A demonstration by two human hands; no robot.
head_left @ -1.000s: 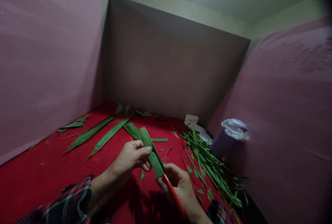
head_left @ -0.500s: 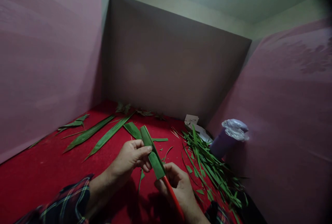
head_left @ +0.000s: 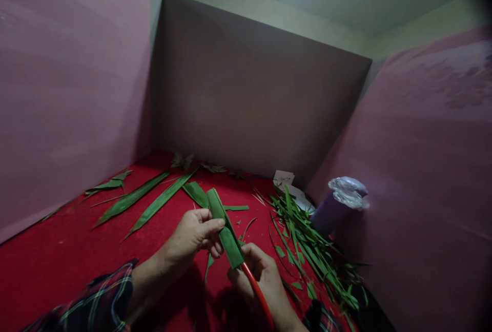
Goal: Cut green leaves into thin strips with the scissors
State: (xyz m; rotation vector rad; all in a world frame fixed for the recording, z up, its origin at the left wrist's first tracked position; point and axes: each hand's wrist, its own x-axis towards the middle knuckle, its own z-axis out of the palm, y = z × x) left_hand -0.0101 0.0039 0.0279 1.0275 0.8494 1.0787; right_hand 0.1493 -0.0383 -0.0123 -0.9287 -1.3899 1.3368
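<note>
My left hand (head_left: 200,232) pinches a folded strip of green leaf (head_left: 226,232) between thumb and fingers, holding it up at a slant above the red cloth. My right hand (head_left: 263,281) is closed around what look like red-handled scissors (head_left: 255,286), their bowed handle running down across the palm. The blades are hidden behind the leaf strip, whose lower end meets the handle. Beyond the strip, a broad cut leaf (head_left: 196,193) and a short leaf piece (head_left: 237,208) lie on the cloth.
Long green leaves (head_left: 161,203) lie to the left on the red cloth (head_left: 49,265). A heap of narrow leaf strips (head_left: 307,242) spreads at the right, beside a purple cylinder (head_left: 328,214) topped with clear plastic. White papers (head_left: 283,177) stand behind. Pink-covered walls (head_left: 77,76) rise on both sides.
The red handle bows out a little more in my right hand. The leaf strip has shifted very slightly down and left; little else differs.
</note>
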